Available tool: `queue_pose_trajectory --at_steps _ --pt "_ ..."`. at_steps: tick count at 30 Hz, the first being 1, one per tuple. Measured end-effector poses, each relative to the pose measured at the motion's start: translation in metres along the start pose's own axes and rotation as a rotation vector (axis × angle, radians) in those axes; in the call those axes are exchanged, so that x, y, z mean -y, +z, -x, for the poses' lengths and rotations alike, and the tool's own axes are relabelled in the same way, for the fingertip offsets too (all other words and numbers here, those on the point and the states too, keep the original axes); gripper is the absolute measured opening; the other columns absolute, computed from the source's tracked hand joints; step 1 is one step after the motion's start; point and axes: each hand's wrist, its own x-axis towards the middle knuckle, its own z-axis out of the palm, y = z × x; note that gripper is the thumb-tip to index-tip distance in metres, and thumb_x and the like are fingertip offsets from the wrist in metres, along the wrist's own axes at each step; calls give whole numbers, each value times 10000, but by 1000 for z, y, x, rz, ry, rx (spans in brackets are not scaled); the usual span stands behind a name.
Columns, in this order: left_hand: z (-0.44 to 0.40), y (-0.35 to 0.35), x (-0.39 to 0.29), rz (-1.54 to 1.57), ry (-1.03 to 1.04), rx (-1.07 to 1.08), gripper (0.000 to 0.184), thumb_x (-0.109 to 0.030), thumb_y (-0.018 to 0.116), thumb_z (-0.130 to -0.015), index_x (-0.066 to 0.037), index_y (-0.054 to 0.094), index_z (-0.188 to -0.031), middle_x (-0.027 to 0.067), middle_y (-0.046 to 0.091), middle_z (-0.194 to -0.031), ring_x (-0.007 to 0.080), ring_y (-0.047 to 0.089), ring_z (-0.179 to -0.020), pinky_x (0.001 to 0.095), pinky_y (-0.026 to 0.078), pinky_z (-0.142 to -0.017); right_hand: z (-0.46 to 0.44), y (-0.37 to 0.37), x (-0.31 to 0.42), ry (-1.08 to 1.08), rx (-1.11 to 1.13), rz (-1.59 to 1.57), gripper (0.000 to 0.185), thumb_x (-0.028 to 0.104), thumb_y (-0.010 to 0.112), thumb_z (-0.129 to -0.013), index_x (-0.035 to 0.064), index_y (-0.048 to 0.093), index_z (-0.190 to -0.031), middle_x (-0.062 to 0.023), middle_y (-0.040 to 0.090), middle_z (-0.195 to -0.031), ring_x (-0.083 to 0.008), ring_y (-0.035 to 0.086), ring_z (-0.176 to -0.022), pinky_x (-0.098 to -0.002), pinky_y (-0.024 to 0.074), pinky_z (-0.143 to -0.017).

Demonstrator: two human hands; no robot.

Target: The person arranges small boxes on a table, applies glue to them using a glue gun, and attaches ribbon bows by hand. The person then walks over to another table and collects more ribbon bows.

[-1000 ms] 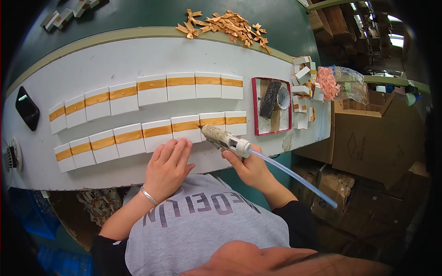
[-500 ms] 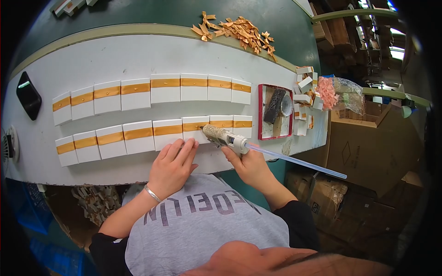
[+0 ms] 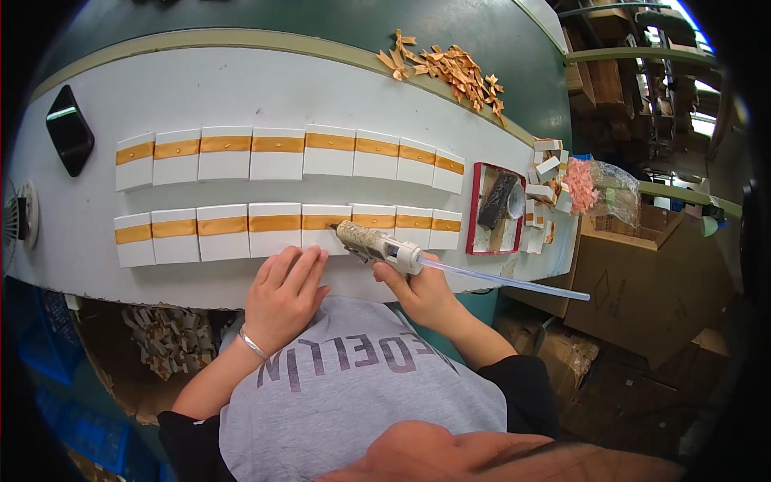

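My right hand (image 3: pixel 419 293) is wrapped round the handle of a glue gun (image 3: pixel 377 245), and a long clear glue stick (image 3: pixel 506 279) sticks out of its back. The gun's nozzle is at the gold ribbon of a white box (image 3: pixel 321 238) in the near row. My left hand (image 3: pixel 285 291) lies with its fingers stretched out, fingertips at the near edge of the boxes, holding nothing. Beyond is a second row of white boxes (image 3: pixel 277 165) with gold ribbons, many bearing a small glue dot.
Gold bows (image 3: pixel 462 74) lie in a pile at the far edge. To the right are a red-rimmed tray (image 3: pixel 474 209) with a dark block, more small boxes (image 3: pixel 540 193) and pink shreds (image 3: pixel 580 183). A black phone-like object (image 3: pixel 71 131) and a small fan (image 3: pixel 28 215) are on the left.
The glue gun's tip has moved left along the near row, to another box's ribbon. My left hand has shifted left along the row too. The whole view has turned and shifted.
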Motion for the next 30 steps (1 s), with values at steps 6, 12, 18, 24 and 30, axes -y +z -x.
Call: queue_pose_trajectory --at_steps 6,12,18,24,30 --pt "3 3 4 3 9 -17 521 -255 774 -813 -47 698 -1285 30 630 -1308 229 573 -1207 381 474 -1015 -1 -1 18 -13 -8 203 296 245 654 -1027 -26 674 -1146 -246 676 -960 -455 644 -872 -501 507 -764" --pt "13 -4 16 128 18 -63 507 -215 783 -811 -60 698 -1286 65 637 -1319 270 583 -1229 422 485 -1020 -4 -5 37 -138 46 305 257 256 665 -1016 3 679 -1059 -223 667 -929 -436 632 -845 -480 492 -728" --pt "24 -27 35 53 -107 -80 497 -182 788 -799 -58 698 -1272 81 635 -1292 294 578 -1217 442 488 -1014 -30 21 34 -220 99 119 261 263 674 -1016 5 667 -1058 -203 660 -922 -427 617 -828 -465 486 -730" --pt "27 -25 41 61 -107 -86 487 -184 775 -809 -51 698 -1271 73 637 -1281 279 578 -1212 433 495 -1012 -36 27 46 -65 143 90 299 276 645 -1041 -13 663 -1113 -223 659 -932 -453 614 -852 -487 492 -756" --pt "29 -23 44 64 -94 -101 484 -180 772 -811 -51 701 -1272 71 646 -1287 272 585 -1220 430 503 -1017 -36 26 72 5 134 281 287 266 651 -1034 -9 669 -1112 -231 664 -928 -450 617 -851 -485 494 -748"
